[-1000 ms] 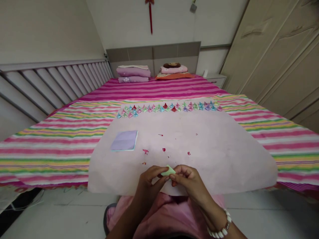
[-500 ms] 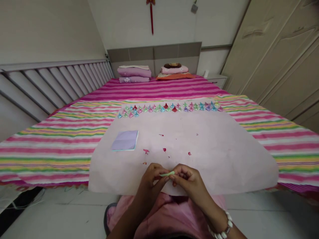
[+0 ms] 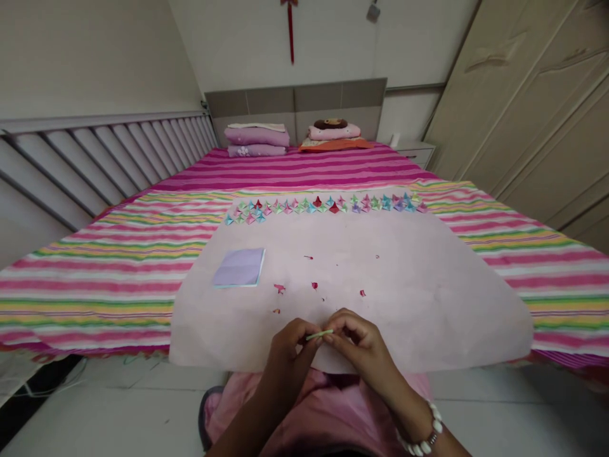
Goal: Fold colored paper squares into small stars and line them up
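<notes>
A small folded light-green paper piece (image 3: 320, 334), seen nearly edge-on, is pinched between both hands near the front edge of the pale sheet (image 3: 404, 285). My left hand (image 3: 291, 346) has its thumb and fingers closed on the left part of the piece. At its right end, my right hand (image 3: 359, 339) grips it between thumb and fingers. Small red scraps (image 3: 314, 285) lie on the sheet beyond the hands. To the left rests a stack of square paper (image 3: 239, 267), lilac on top.
Several small folded paper shapes (image 3: 334, 207) in many colours line the sheet's far edge. The sheet lies on a striped bedspread (image 3: 109, 266). Folded bedding (image 3: 257, 136) stands by the headboard (image 3: 340, 105), with a railing (image 3: 118, 146) along the left.
The green paper piece has tilted and now shows a thinner edge. Both hands have shifted only slightly and keep their hold.
</notes>
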### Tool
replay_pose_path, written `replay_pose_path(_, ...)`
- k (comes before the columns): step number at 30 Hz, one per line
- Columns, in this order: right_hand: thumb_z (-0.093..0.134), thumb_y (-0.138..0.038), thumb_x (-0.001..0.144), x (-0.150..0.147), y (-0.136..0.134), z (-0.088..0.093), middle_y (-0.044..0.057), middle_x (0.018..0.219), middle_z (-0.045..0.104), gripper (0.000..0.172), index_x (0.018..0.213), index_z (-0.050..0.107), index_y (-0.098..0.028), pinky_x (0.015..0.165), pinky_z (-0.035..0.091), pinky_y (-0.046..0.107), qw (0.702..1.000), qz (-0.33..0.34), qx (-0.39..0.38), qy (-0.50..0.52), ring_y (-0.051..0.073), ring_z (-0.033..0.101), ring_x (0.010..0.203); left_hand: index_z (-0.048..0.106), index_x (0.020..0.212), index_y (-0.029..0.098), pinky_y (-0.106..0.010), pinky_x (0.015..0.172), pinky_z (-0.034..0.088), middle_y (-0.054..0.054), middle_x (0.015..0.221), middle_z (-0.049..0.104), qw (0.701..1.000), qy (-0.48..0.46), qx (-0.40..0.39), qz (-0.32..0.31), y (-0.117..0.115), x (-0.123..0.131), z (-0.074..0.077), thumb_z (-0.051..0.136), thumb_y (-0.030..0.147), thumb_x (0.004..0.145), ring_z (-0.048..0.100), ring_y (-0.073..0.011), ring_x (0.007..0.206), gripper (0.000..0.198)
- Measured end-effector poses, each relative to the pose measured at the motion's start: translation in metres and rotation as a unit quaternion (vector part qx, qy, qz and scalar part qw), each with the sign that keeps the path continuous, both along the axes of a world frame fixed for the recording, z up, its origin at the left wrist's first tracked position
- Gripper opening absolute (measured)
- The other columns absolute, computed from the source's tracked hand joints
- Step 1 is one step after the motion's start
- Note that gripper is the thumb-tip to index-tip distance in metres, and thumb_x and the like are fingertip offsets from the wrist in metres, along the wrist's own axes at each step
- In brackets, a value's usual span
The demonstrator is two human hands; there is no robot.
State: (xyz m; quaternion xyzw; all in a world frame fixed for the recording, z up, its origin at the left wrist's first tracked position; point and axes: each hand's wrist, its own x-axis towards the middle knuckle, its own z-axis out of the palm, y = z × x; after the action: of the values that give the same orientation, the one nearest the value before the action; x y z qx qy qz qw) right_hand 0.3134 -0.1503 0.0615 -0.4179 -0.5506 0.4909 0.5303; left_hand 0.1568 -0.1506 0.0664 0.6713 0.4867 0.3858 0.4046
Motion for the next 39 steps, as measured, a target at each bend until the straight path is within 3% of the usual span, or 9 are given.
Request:
replay_pose_path(4, 0.070, -0.030, 0.074, 0.002, 0.001, 0.002, 0.000, 0.068, 0.053, 0.016, 0.064, 0.064, -0.019, 0.057, 0.038, 0.026, 1.000, -0.012, -0.002, -0.004, 0.014, 0.048, 0.063, 0.062, 0.081, 0.017, -0.025, 0.066, 0.042, -0.003, 0.076, 0.062, 1.000, 0.001, -0.014, -0.023, 0.000, 0.001, -0.002, 0.052, 0.026, 0.084, 0.056, -0.0162, 0.072, 0.014)
replay_pose_path(9, 0.070, -0.032, 0.073, 0.002, 0.001, -0.004, -0.002, 0.063, 0.051, 0.019, 0.064, 0.061, -0.018, 0.053, 0.035, 0.024, 0.996, 0.013, -0.073, 0.052, 0.012, 0.044, 0.057, 0.066, 0.077, 0.018, -0.024, 0.065, 0.041, -0.002, 0.074, 0.063, 0.996, 0.006, -0.026, -0.087, 0.007, -0.002, 0.002, 0.050, 0.029, 0.086, 0.056, -0.0155, 0.070, 0.021)
replay_pose_path(16, 0.069, -0.037, 0.072, 0.001, 0.007, -0.018, -0.003, 0.055, 0.052, 0.024, 0.065, 0.057, -0.018, 0.053, 0.032, 0.024, 0.989, 0.008, -0.120, 0.086, 0.011, 0.043, 0.053, 0.055, 0.062, 0.015, -0.023, 0.053, 0.031, 0.003, 0.057, 0.049, 0.994, -0.011, -0.102, -0.041, 0.016, 0.000, 0.000, 0.055, 0.035, 0.081, 0.043, -0.0116, 0.057, 0.027)
replay_pose_path(20, 0.064, -0.043, 0.075, 0.004, 0.012, -0.018, -0.003, 0.053, 0.051, 0.030, 0.063, 0.056, -0.017, 0.053, 0.030, 0.024, 0.988, 0.066, -0.133, 0.051, 0.011, 0.042, 0.053, 0.049, 0.058, 0.016, -0.022, 0.050, 0.025, 0.006, 0.054, 0.038, 0.989, -0.032, -0.121, -0.075, 0.021, -0.001, 0.000, 0.058, 0.035, 0.077, 0.033, -0.0093, 0.053, 0.029)
replay_pose_path(26, 0.065, -0.043, 0.073, 0.003, 0.016, -0.014, -0.007, 0.046, 0.039, 0.034, 0.058, 0.047, -0.018, 0.045, 0.019, 0.023, 0.986, 0.052, -0.151, 0.045, 0.008, 0.029, 0.044, 0.050, 0.054, 0.016, -0.022, 0.051, 0.029, 0.004, 0.051, 0.046, 0.973, -0.114, -0.192, -0.054, 0.030, 0.003, -0.006, 0.063, 0.036, 0.070, 0.038, -0.0092, 0.051, 0.029)
replay_pose_path(32, 0.064, -0.037, 0.071, 0.004, 0.025, -0.022, -0.008, 0.041, 0.036, 0.033, 0.054, 0.043, -0.019, 0.043, 0.014, 0.024, 0.979, 0.025, -0.182, 0.093, 0.006, 0.024, 0.040, 0.050, 0.055, 0.016, -0.022, 0.049, 0.026, 0.005, 0.049, 0.045, 0.957, -0.149, -0.246, -0.049, 0.036, 0.006, -0.015, 0.058, 0.042, 0.075, 0.036, -0.0078, 0.047, 0.034)
replay_pose_path(39, 0.073, -0.039, 0.062, 0.007, 0.042, -0.027, -0.010, 0.039, 0.030, 0.039, 0.050, 0.042, -0.019, 0.042, 0.008, 0.024, 0.959, 0.029, -0.227, 0.166, 0.004, 0.019, 0.038, 0.045, 0.051, 0.017, -0.023, 0.048, 0.023, 0.006, 0.046, 0.039, 0.977, -0.112, -0.183, -0.016, 0.054, 0.015, -0.030, 0.052, 0.046, 0.078, 0.031, -0.0081, 0.045, 0.040)
